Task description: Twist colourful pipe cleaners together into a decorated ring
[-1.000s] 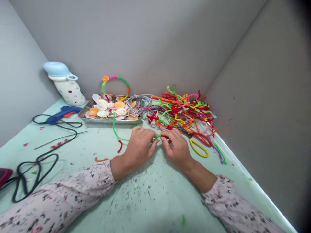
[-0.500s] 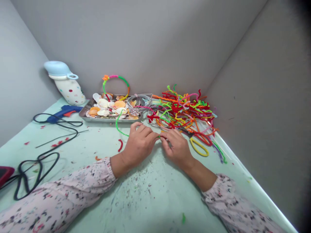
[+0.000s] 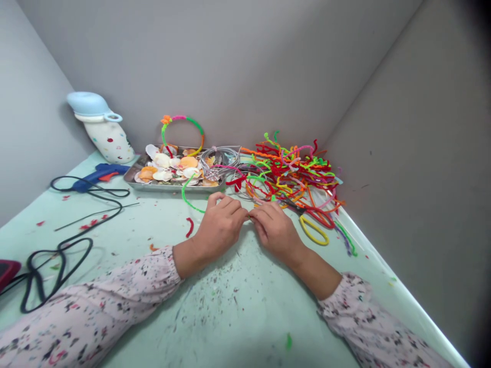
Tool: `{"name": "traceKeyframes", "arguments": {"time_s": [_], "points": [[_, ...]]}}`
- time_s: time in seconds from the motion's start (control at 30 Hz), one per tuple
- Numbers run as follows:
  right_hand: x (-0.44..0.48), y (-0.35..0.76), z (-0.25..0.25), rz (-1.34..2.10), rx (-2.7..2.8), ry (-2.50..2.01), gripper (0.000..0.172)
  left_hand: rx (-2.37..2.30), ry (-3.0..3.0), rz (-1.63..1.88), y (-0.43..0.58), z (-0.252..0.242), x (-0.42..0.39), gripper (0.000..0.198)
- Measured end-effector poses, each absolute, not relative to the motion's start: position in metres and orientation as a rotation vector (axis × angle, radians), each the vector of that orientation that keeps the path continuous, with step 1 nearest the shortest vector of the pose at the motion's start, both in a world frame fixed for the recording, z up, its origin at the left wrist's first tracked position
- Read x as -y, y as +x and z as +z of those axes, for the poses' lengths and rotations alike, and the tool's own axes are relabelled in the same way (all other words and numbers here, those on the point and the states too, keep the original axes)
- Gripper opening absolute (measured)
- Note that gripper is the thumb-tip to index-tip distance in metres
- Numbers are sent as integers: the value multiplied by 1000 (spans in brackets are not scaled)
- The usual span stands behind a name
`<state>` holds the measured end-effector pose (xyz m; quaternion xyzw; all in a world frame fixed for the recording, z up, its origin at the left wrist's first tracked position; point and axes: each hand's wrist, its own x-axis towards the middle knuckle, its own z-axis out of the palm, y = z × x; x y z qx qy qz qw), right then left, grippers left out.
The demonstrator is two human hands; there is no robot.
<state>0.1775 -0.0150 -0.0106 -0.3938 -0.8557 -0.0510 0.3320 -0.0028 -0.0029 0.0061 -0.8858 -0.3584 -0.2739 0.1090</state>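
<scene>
Both hands rest on the pale green table (image 3: 238,306), fingertips meeting in a pinch. My left hand (image 3: 220,227) is closed on a green pipe cleaner (image 3: 186,197) that loops back toward the tray. My right hand (image 3: 274,230) pinches the same stem where a red piece showed earlier; that spot is now hidden by the fingers. A pile of coloured pipe cleaners (image 3: 291,171) lies just behind my right hand.
A metal tray of seashells (image 3: 172,171) and a pipe-cleaner hoop (image 3: 183,133) stand at the back. At left are a blue glue gun (image 3: 97,174), its black cable (image 3: 57,255) and a dotted white jug (image 3: 103,135). Yellow-handled scissors (image 3: 312,230) lie right. Grey walls enclose the corner.
The hands have closed together and shifted slightly toward the pile. The green stem's loop has swung up toward the tray, and the red piece between the fingers is hidden.
</scene>
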Motion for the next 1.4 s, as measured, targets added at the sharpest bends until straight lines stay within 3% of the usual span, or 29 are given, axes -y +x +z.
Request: {"name": "traceKeyframes", "arguments": {"time_s": [1.4], "points": [[13, 181, -15, -42, 2356, -955, 12, 1055, -2708, -656, 0, -2, 3, 14]]}}
